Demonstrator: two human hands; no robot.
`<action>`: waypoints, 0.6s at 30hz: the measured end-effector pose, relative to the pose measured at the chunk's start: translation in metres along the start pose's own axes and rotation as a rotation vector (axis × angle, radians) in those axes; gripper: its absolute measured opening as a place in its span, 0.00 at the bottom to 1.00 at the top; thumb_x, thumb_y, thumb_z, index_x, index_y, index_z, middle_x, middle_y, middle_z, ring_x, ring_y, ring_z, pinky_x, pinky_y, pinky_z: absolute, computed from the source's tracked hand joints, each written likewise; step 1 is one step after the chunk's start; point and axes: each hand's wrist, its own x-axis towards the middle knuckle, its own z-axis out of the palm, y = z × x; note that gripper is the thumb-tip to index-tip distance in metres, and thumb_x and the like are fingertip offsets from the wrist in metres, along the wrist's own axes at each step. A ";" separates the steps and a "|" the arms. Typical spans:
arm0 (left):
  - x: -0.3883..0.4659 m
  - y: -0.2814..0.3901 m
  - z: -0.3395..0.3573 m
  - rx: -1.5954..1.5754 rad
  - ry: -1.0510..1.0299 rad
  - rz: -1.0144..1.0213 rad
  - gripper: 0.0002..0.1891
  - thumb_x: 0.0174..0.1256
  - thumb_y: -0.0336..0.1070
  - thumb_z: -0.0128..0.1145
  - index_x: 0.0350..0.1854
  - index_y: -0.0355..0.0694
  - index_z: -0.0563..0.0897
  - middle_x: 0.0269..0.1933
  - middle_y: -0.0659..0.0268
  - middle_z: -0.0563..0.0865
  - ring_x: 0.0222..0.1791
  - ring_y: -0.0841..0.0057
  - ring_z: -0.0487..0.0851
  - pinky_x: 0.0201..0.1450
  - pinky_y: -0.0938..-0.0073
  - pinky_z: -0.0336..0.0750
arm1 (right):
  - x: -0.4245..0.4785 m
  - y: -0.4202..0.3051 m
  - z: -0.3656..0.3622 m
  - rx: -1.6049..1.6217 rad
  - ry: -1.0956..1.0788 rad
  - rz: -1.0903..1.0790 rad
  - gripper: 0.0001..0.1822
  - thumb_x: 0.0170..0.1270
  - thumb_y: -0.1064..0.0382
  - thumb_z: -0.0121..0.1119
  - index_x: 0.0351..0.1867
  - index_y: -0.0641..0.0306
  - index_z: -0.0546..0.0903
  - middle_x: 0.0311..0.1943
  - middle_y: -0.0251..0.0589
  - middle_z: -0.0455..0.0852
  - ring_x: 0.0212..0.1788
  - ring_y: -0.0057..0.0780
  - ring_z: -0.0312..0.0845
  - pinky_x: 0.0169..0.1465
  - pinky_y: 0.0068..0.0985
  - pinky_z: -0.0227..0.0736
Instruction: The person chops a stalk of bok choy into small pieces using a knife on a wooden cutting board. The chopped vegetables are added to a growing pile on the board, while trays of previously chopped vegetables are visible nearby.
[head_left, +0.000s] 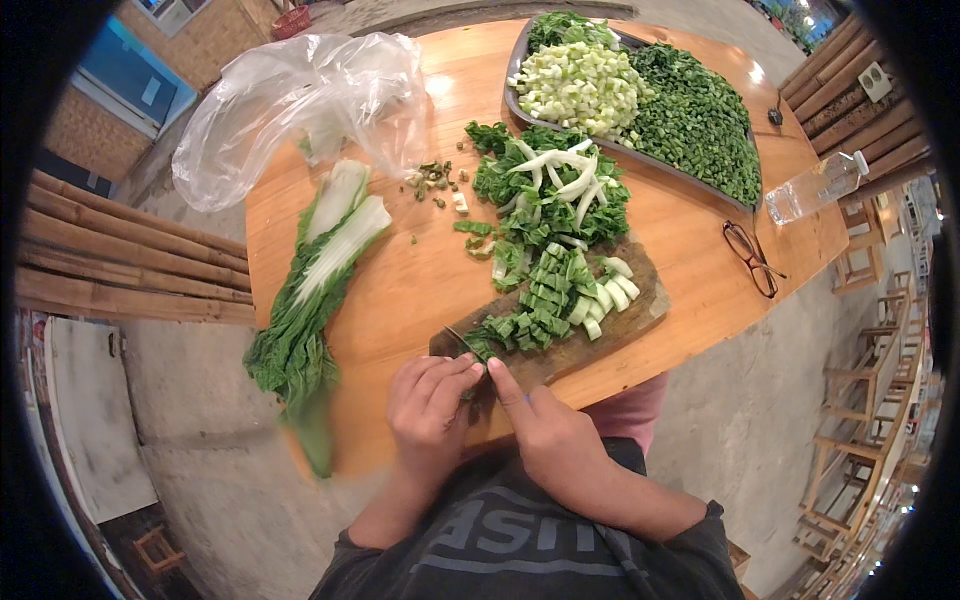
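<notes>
At the near end of a wooden cutting board (540, 364), my right hand (551, 431) grips a knife (461, 341), its index finger stretched along the blade; the handle is hidden by the hand. My left hand (431, 405) pinches a bit of green leaf against the board, fingertips close beside the blade. Cut leafy greens (551, 296) lie in a row along the board, with pale chopped stalk pieces (604, 300) to their right. Beyond the board's far edge sits a heap of leaves (499, 176) topped with white stalks (562, 169).
Whole leafy greens (322, 277) lie left on the wooden table (405, 300), below a clear plastic bag (315, 97). A dark tray (675, 169) holds diced stalks (577, 86) and chopped greens (694, 120). Eyeglasses (750, 259) and a plastic bottle (817, 187) are at right; small scraps (435, 180) lie mid-table.
</notes>
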 end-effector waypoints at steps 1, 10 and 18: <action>-0.001 0.000 0.000 0.002 -0.001 0.003 0.13 0.49 0.23 0.69 0.39 0.39 0.90 0.43 0.63 0.91 0.44 0.62 0.87 0.51 0.60 0.81 | 0.002 0.000 0.000 -0.004 -0.002 -0.005 0.41 0.62 0.70 0.57 0.80 0.66 0.64 0.30 0.40 0.74 0.24 0.31 0.78 0.25 0.27 0.78; -0.007 0.013 -0.007 0.098 -0.069 -0.062 0.24 0.43 0.20 0.72 0.47 0.43 0.90 0.49 0.60 0.87 0.47 0.58 0.85 0.51 0.59 0.80 | -0.027 0.010 -0.014 -0.008 -0.049 0.056 0.41 0.64 0.70 0.56 0.81 0.56 0.63 0.30 0.40 0.76 0.24 0.33 0.80 0.25 0.29 0.80; 0.012 0.021 0.002 0.063 0.025 -0.043 0.21 0.47 0.20 0.73 0.47 0.42 0.90 0.45 0.61 0.89 0.45 0.61 0.86 0.49 0.63 0.80 | -0.017 0.032 -0.016 0.077 0.050 0.089 0.39 0.65 0.71 0.58 0.80 0.55 0.65 0.31 0.44 0.77 0.25 0.41 0.81 0.28 0.35 0.81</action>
